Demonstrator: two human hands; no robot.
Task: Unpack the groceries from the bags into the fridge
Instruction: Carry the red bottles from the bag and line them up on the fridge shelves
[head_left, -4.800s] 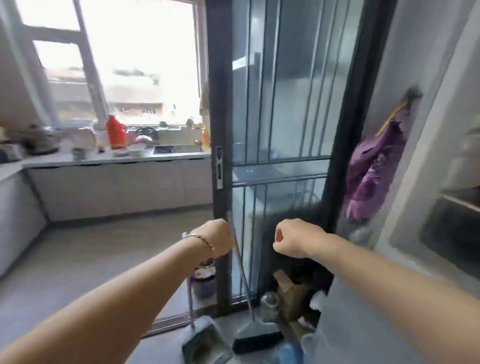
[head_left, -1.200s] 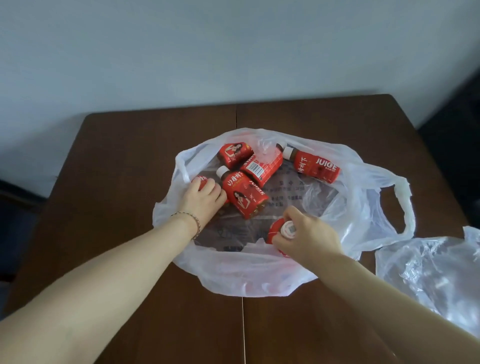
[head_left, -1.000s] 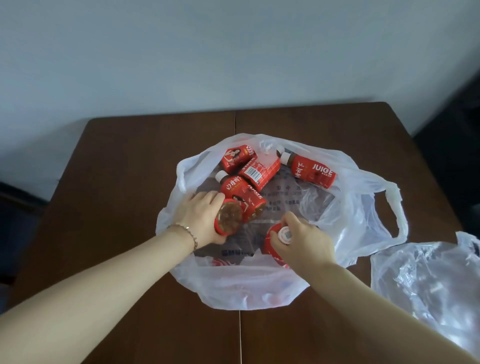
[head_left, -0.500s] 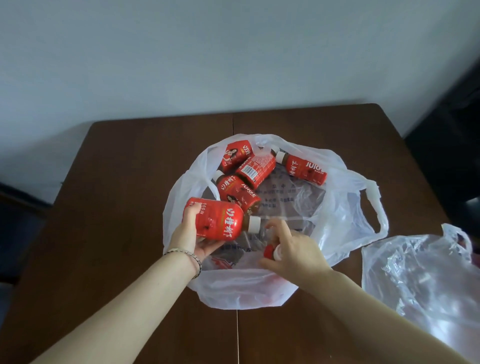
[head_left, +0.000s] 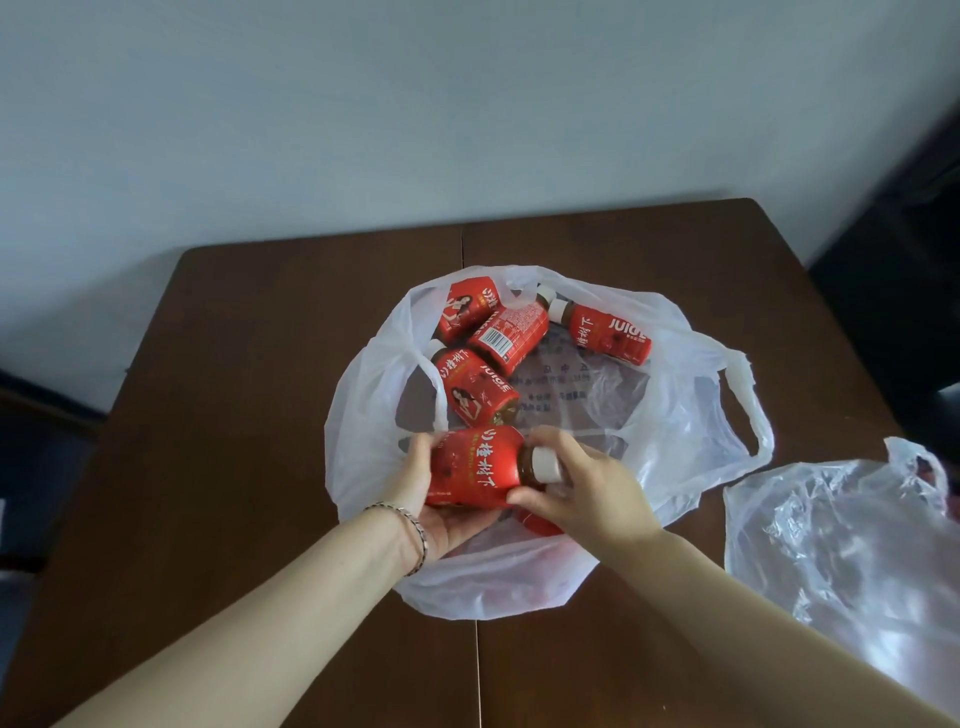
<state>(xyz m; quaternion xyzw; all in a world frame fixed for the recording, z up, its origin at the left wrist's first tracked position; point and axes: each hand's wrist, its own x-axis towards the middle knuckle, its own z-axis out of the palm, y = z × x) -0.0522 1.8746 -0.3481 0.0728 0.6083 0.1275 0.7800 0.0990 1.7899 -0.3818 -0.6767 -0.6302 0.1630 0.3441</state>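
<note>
Bottle (head_left: 475, 467) of red-labelled juice, lying sideways, lifted just above the open white bag (head_left: 691, 415). Left hand (head_left: 441, 512) cups it from beneath, fingers wrapped round its base end. Right hand (head_left: 587, 486) closes on the white-capped neck; a second bottle (head_left: 537, 521) shows partly under that palm, though I cannot tell if it is gripped. Full of dark liquid, so likely weighty for its size; rigid plastic, glossy sleeve probably slick. Best held round the wide body, not the cap. Beyond the hands, four more bottles (head_left: 480, 392) lie loose in the bag. Bag film thin, limp, liable to snag on fingers. Right of the right forearm, a clear crumpled bag (head_left: 841, 561). Everything sits on a dark brown table (head_left: 234, 415). No fridge visible.
</note>
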